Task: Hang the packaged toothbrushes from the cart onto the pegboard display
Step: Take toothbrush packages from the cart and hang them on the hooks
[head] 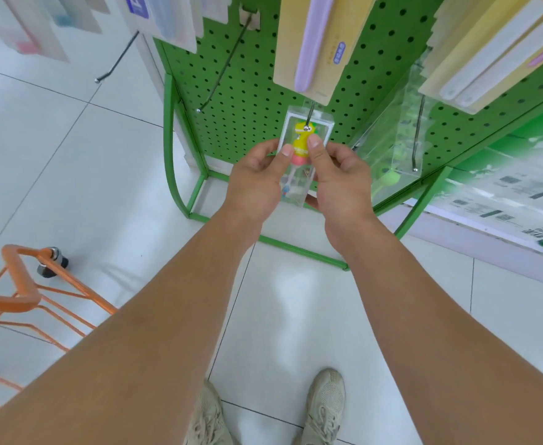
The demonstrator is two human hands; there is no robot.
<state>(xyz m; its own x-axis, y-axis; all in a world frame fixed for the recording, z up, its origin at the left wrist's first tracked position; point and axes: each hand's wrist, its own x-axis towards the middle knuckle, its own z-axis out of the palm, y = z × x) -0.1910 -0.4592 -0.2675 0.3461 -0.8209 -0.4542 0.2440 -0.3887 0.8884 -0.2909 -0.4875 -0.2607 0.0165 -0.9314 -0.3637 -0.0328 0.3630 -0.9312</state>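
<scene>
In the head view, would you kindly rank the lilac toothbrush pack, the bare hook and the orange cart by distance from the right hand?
From the right hand, gripping the clear toothbrush pack:
1. Lilac toothbrush pack, hanging just above on the pegboard.
2. Bare hook, up and to the left.
3. Orange cart, far left on the floor.

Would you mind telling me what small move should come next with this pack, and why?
Probably slide the clear toothbrush pack further back along the hook: both the left hand and right hand pinch it, and the hook's tip already shows at its top.
</scene>
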